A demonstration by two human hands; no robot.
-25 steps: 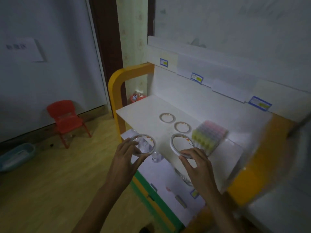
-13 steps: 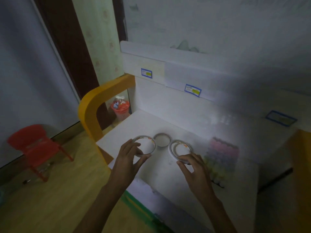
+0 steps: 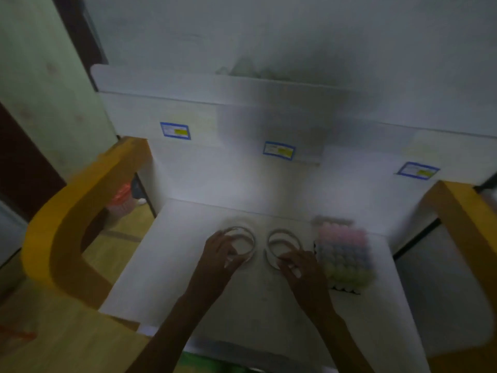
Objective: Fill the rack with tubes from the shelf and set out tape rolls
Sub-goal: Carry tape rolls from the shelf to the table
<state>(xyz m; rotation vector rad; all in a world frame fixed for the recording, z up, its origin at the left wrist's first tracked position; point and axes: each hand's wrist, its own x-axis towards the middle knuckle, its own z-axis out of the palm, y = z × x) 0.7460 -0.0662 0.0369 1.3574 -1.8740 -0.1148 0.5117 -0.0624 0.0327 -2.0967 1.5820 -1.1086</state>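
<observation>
Both hands pinch tape rolls: left hand [image 3: 219, 258], right hand [image 3: 301, 267]; rolls apparently flat, holes up.

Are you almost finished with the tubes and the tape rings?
The rack on the white shelf top looks full of pastel-capped tubes, though the picture is blurry. Right now the left hand holds one tape roll and the right hand holds another tape roll, side by side beside the rack. What is left seems to be letting go of both.
</observation>
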